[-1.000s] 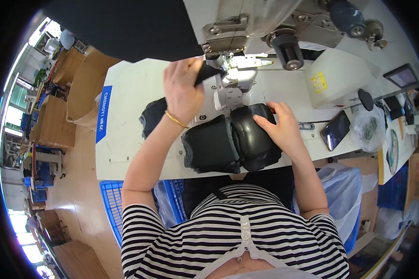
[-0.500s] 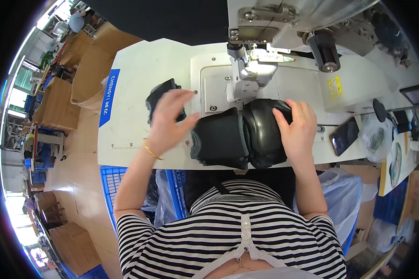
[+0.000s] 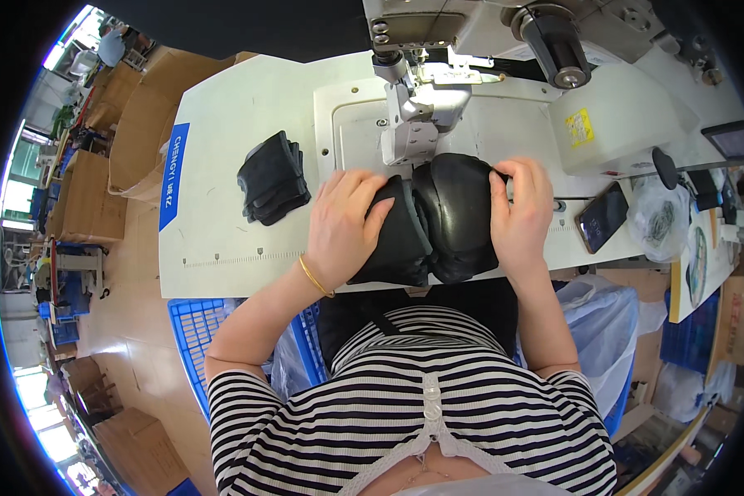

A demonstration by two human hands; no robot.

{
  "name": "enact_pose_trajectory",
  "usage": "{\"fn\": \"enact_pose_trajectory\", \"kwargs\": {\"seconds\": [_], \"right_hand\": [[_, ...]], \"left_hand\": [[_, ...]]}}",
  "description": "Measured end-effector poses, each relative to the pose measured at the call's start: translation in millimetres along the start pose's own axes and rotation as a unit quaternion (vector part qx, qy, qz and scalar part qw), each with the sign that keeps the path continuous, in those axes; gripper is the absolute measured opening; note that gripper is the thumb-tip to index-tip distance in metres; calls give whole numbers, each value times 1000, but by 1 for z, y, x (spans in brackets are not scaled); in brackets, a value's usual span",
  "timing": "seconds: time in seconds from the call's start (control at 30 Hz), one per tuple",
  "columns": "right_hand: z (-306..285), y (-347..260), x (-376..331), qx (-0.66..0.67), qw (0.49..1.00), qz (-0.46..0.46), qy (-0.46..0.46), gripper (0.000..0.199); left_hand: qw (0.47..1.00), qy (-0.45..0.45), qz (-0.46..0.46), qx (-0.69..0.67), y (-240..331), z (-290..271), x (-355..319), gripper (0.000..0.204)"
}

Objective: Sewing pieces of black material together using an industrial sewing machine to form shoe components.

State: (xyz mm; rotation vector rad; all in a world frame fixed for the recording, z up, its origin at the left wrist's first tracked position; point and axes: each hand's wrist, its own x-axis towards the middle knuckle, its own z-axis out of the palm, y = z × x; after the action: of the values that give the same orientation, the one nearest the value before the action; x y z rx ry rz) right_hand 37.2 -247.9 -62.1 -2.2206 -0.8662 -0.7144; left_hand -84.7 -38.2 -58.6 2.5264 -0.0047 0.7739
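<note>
A glossy black domed pad [image 3: 459,207] lies on the sewing machine table, just in front of the needle area. Against its left side sits a stack of dark folded fabric [image 3: 395,252]. My left hand [image 3: 339,223] grips the far left edge of that fabric, its thumb on top and the fingertips partly hidden. On the other side, my right hand [image 3: 522,215] pinches the upper right edge of the pad between thumb and fingers. Farther left, a smaller pile of dark fabric pieces [image 3: 274,180] rests untouched.
The sewing machine head [image 3: 426,107] stands close beyond the pad. To the right are a phone [image 3: 603,217] and a clear plastic bag [image 3: 660,223]. A blue basket [image 3: 197,326] sits below the table's left front edge, with cardboard boxes [image 3: 91,198] beyond on the floor.
My left hand has come right, from over the small pile onto the folded fabric stack. My right hand now pinches the pad's edge. The whole view has shifted slightly.
</note>
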Motion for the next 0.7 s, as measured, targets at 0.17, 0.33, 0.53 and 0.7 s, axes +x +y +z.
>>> {"fn": "enact_pose_trajectory", "kwargs": {"seconds": [0.17,0.33,0.53,0.7], "right_hand": [[-3,8,-1,134,981,122,-68,22],[-18,3,9,475,845,236,-58,23],[-42,-55,19,517,839,142,-98,17],[-33,-68,15,604,785,122,-64,17]], "left_hand": [[1000,-4,-1,18,8,-3,2,18],[974,-31,-67,-215,12,-17,4,16],[958,-32,-11,-285,61,-69,35,17],[944,-38,-47,-325,60,-62,41,16]]}}
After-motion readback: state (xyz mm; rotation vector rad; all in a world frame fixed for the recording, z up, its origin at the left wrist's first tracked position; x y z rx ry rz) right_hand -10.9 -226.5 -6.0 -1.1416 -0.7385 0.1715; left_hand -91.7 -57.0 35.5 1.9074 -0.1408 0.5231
